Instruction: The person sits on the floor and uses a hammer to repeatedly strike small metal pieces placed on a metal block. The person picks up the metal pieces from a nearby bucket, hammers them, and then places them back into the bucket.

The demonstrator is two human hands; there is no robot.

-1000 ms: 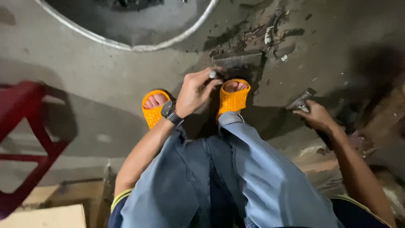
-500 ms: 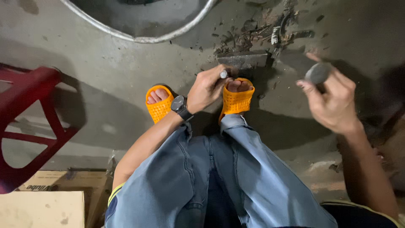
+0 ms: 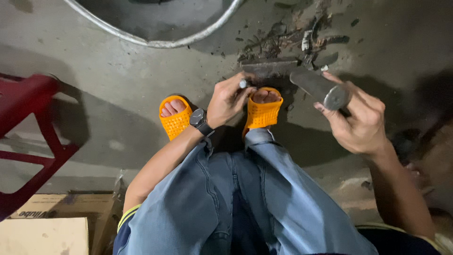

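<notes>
A seated person in blue jeans (image 3: 264,198) works over a concrete floor (image 3: 118,94), seen from above. The left hand (image 3: 229,99), a black watch (image 3: 200,120) on its wrist, pinches a small metal pin (image 3: 243,84) between thumb and fingers, its grip closed on the pin just above the right sandal. The pin's lower end stands at the edge of a dark metal bar (image 3: 270,67) lying flat on the floor beyond the toes. The right hand (image 3: 361,123) is raised to the right, its grip wrapped around the handle of a grey hammer (image 3: 321,88), whose round end faces the camera and whose length points towards the bar. Both feet wear orange sandals (image 3: 176,120), one on either side of the left forearm. Metal scraps (image 3: 283,38) lie scattered behind the bar. A large round metal rim (image 3: 155,42) curves across the top, a red stool (image 3: 33,123) stands at the left, and cardboard boxes (image 3: 52,226) fill the lower left corner.
</notes>
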